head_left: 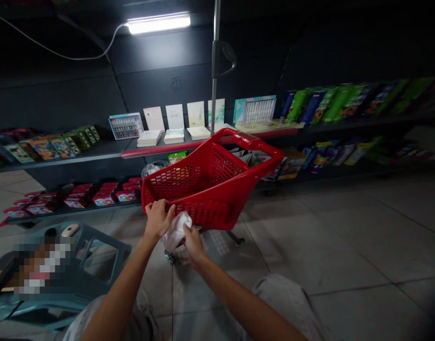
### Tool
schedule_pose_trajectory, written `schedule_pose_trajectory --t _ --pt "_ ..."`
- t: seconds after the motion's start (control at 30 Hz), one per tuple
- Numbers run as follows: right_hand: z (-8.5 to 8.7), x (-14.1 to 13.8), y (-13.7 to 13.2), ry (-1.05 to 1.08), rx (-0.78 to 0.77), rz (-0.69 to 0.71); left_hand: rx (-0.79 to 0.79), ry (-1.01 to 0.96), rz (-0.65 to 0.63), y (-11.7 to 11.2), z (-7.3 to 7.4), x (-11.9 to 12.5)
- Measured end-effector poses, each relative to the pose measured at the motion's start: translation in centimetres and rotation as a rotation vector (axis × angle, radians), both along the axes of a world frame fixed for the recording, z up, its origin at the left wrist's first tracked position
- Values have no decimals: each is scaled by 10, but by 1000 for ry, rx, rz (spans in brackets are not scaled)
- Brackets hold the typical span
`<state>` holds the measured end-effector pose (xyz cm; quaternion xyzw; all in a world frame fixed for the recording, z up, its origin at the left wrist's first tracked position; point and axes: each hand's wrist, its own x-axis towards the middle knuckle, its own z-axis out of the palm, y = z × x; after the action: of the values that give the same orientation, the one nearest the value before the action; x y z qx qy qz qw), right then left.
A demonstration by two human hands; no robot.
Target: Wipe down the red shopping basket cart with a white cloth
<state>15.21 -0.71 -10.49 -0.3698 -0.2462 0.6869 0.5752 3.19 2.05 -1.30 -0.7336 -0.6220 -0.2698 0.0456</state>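
A small red plastic shopping cart [235, 194] with perforated sides stands in front of me, its handle towards the right. My left hand [157, 219] rests on the rim at the cart's near left end, fingers bent over the edge. Just right of it, my right hand [194, 241] pinches a crumpled white cloth [177, 232] close to the cart's near side. The cloth hangs between both hands. Whether it touches the cart wall I cannot tell. No goods show inside the visible part of the basket.
A grey-blue plastic stool [123, 255] with items on it, partly blurred out, stands at the lower left. Behind the cart runs a shelf [110, 150] with notebooks, boxes and snack bags. A lit tube lamp [158, 22] hangs above. Grey floor tiles [331, 237] extend to the right.
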Motion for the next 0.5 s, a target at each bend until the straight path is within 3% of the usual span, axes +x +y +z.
schedule_pose_trajectory --t 0.1,0.23,0.33,0.43,0.5 --pt "20 52 12 32 -23 -141 5 -50 -20 4 -2 -7" --pt "43 153 34 9 -115 -578 10 -73 -18 6 -4 -12" --pt "63 216 43 -139 -53 -899 6 -81 -20 11 -4 -17" --pt "80 244 50 -396 123 -1031 -5 -96 -7 16 -3 -22" --pt "84 240 57 -521 209 -973 -12 -102 9 19 -1 -23"
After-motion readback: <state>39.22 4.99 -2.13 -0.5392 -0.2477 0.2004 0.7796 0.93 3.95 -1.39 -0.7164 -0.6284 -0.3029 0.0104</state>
